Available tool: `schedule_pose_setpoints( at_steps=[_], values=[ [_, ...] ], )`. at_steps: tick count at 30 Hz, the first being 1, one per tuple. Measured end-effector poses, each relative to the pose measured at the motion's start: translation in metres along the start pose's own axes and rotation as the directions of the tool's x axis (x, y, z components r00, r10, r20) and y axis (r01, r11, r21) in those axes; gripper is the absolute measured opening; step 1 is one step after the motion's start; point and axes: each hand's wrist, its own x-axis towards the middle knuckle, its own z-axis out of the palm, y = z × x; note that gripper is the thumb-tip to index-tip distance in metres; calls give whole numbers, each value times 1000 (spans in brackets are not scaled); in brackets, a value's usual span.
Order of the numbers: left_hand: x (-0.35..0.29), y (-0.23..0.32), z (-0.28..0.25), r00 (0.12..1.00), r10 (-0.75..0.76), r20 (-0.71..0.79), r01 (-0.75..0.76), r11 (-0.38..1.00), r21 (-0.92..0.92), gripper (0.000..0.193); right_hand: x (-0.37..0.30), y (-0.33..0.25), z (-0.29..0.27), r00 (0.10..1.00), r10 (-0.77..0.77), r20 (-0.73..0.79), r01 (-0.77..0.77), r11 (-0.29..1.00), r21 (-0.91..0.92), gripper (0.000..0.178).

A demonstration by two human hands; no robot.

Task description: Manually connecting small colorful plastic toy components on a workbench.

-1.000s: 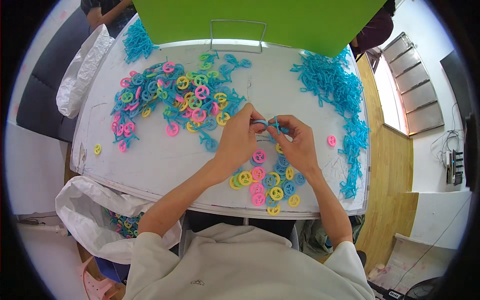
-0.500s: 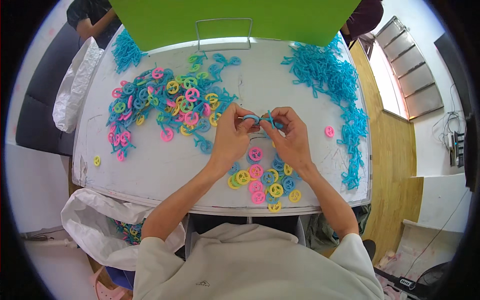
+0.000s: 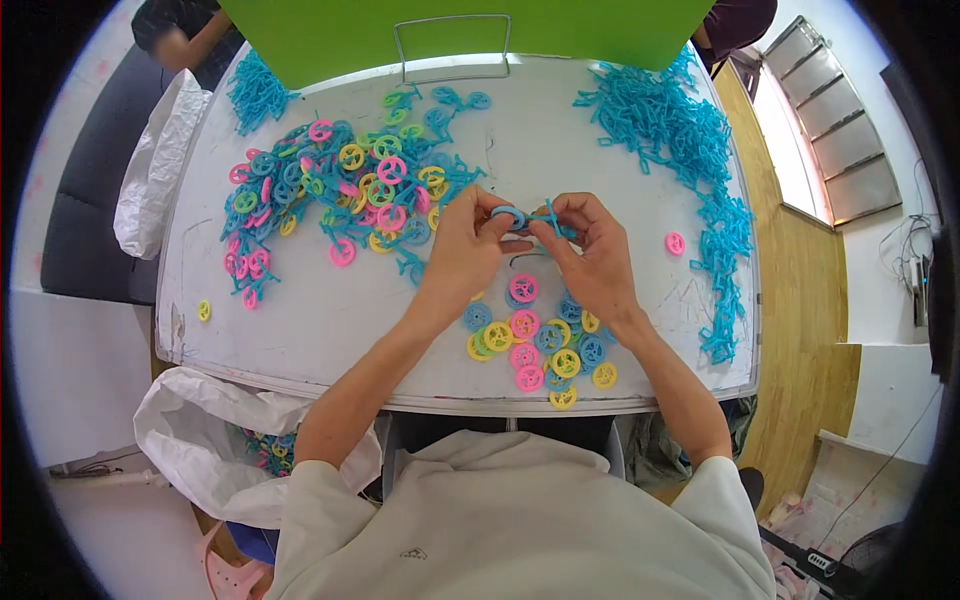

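Note:
Above the middle of the white table, my two hands meet at chest height. My left hand (image 3: 468, 246) pinches a blue plastic wheel (image 3: 508, 213) between thumb and fingers. Closed on a blue plastic forked piece (image 3: 554, 222), my right hand (image 3: 594, 252) holds it against the wheel's right side; my fingers partly cover where the two meet. Below my hands lie loose pink, blue, yellow and green wheels (image 3: 525, 324). Left of my hands spreads a heap of wheels joined to blue pieces (image 3: 370, 190).
Many loose blue forked pieces (image 3: 660, 125) cover the table's right side; a smaller pile (image 3: 258, 95) lies far left. A green panel (image 3: 450, 40) with a wire frame (image 3: 400, 50) stands at the back. A white sack (image 3: 190, 440) hangs open by the near left edge. Other people sit beyond.
The view has shifted slightly, so the table sits a little to the right. Both hands still hold the wheel and the forked piece together, with the wheel turned more face-up.

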Motion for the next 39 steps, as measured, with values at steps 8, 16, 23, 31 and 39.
schedule_pose_setpoints(
  at_steps=[8,16,23,31,39],
  values=[
    [-9,3,10,880,471,66,-438,746,502,18,4,-3,-5,988,143,60,-154,957,248,20],
    [-5,-7,11,744,653,146,-555,481,679,12,4,-14,-7,956,282,85,-294,897,330,20],
    [0,6,7,973,229,-2,-227,965,133,7,1,-12,-11,998,43,-36,-37,990,134,25],
    [-2,6,4,988,125,91,-125,992,1,24,3,-14,-15,991,91,-94,-96,994,-57,12],
    [-4,2,14,984,178,-3,-177,981,76,20,2,-13,-10,965,189,-183,-189,982,14,12]
  ],
)
